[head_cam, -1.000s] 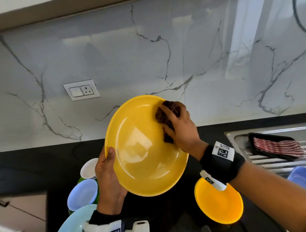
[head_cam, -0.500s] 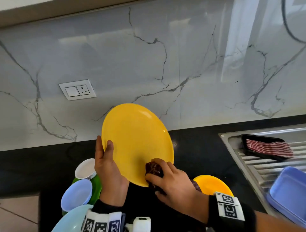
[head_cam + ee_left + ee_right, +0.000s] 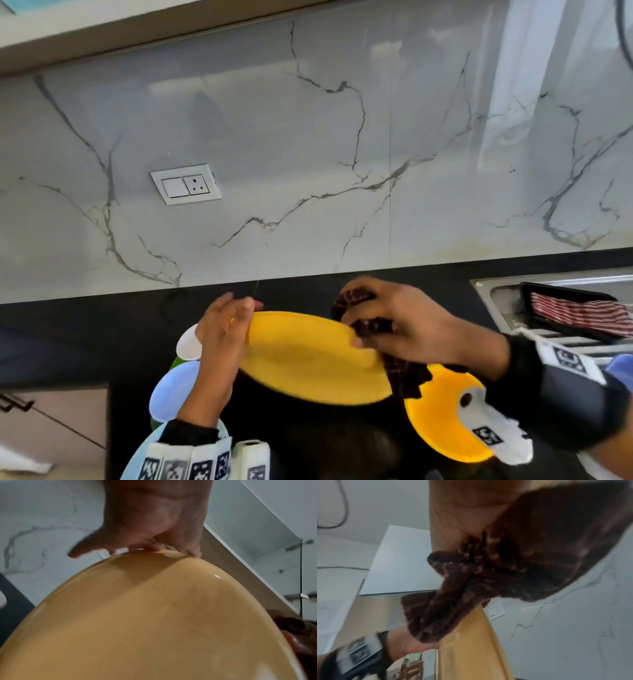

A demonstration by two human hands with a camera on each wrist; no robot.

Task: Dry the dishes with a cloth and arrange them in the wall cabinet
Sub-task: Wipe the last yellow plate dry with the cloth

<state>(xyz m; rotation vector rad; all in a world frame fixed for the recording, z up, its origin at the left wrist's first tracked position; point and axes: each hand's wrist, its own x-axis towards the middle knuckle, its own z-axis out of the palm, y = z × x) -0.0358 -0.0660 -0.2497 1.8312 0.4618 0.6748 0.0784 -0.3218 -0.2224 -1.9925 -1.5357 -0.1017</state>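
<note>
- The yellow plate (image 3: 308,356) is held in the air above the black counter (image 3: 85,335), tipped so its underside faces up, just in front of the marble wall.
- To dry it well (my judgement), the cloth (image 3: 404,373) should run round the plate's whole rim and then across both faces while the other hand turns the plate a little at a time; a firm hold on the opposite edge keeps the smooth plate from slipping.
- The left hand (image 3: 222,329) grips the plate's left edge: in the left wrist view its fingertips (image 3: 193,552) curl over the rim, the forefinger pointing loosely away from the plate.
- The right hand (image 3: 407,322) is on the plate's right edge, fingers and thumb closed on the bunched dark brown cloth and pinching the rim through it; a tail of cloth hangs below the plate.
- Both wrists are bent inward toward the plate, forearms coming up from below it.
- Under the plate's right side a second yellow plate (image 3: 442,421) lies on the counter; to the plate's lower left stand a pale blue bowl (image 3: 171,390) and a white bowl (image 3: 188,342).
</note>
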